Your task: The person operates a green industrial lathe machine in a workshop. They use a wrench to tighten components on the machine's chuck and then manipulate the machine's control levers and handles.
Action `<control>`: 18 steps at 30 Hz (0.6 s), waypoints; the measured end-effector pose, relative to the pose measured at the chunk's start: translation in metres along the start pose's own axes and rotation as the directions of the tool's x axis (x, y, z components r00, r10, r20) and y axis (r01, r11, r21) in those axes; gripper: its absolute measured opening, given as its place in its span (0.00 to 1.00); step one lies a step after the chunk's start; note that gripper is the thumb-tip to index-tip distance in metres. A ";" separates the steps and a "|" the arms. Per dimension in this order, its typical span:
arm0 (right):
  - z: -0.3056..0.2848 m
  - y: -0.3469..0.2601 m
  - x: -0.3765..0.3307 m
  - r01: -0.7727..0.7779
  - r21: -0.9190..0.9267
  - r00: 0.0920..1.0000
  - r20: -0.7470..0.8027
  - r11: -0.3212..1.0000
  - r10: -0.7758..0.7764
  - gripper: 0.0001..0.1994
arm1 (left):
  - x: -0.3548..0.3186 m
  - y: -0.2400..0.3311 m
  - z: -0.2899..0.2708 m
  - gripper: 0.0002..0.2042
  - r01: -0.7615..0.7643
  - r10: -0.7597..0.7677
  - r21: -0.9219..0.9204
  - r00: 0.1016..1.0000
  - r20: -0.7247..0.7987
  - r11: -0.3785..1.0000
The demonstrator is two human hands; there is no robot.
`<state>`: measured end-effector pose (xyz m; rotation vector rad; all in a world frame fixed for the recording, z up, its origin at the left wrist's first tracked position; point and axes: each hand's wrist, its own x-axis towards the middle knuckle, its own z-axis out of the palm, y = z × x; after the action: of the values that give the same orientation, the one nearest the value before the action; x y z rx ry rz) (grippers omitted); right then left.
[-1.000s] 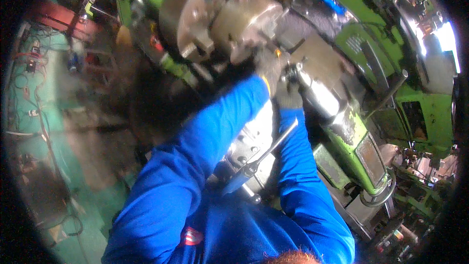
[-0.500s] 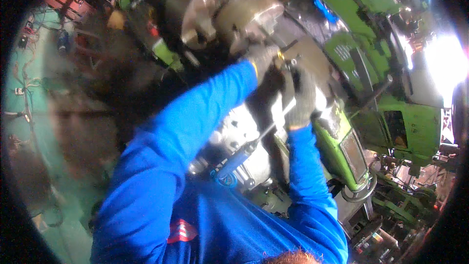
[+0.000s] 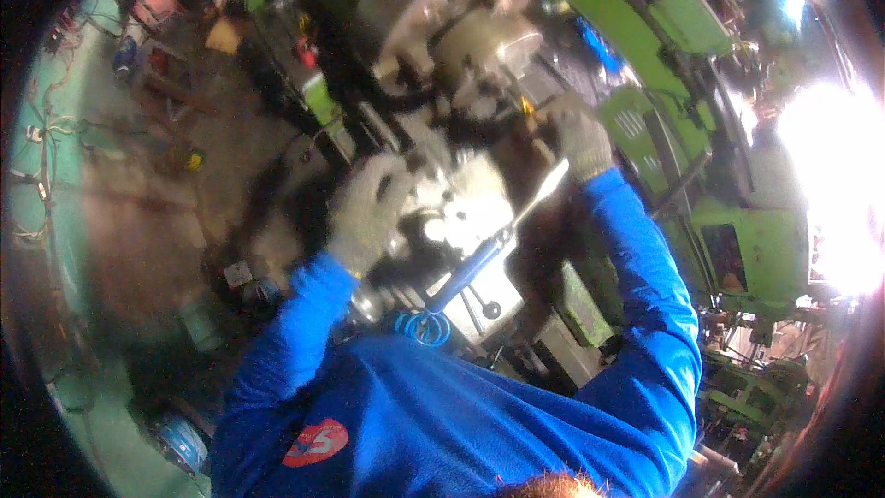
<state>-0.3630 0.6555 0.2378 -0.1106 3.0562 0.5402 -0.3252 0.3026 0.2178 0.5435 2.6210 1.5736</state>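
Observation:
My left hand (image 3: 367, 212), in a grey knit glove, is over the left side of a bright metal carriage (image 3: 475, 194) on a lathe; motion smears its fingers. At the far right of the carriage, my right hand (image 3: 579, 136), gloved alike, has its fingers curled at a dark part with a small yellow piece (image 3: 527, 107) beside it. What the fingers hold is hidden. A large round chuck (image 3: 419, 14) stands beyond both hands, with a round metal workpiece (image 3: 479, 46) in it. A blue air gun (image 3: 466, 278) lies across the carriage nearer to me, below my right hand.
A coiled blue hose (image 3: 422, 327) hangs by my waist. Beside the air gun sticks out a lever with a black knob (image 3: 491, 310). Green machine housing (image 3: 636, 129) lies to the right. Cables run along the green floor strip (image 3: 69, 194) at far left.
My left hand has left the area beside the workpiece and come back toward me, to the carriage's left side. My right hand has moved slightly farther away. The view has shifted.

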 end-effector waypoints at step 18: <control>-0.004 0.003 -0.001 -0.101 0.279 0.995 0.049 0.955 0.091 0.17 | -0.013 -0.009 0.038 0.09 -0.064 0.092 0.252 0.991 -0.102 0.966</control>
<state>-0.3627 0.6573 0.2425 0.0567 3.0751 0.1032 -0.3076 0.3272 0.1897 0.5929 2.9399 1.3390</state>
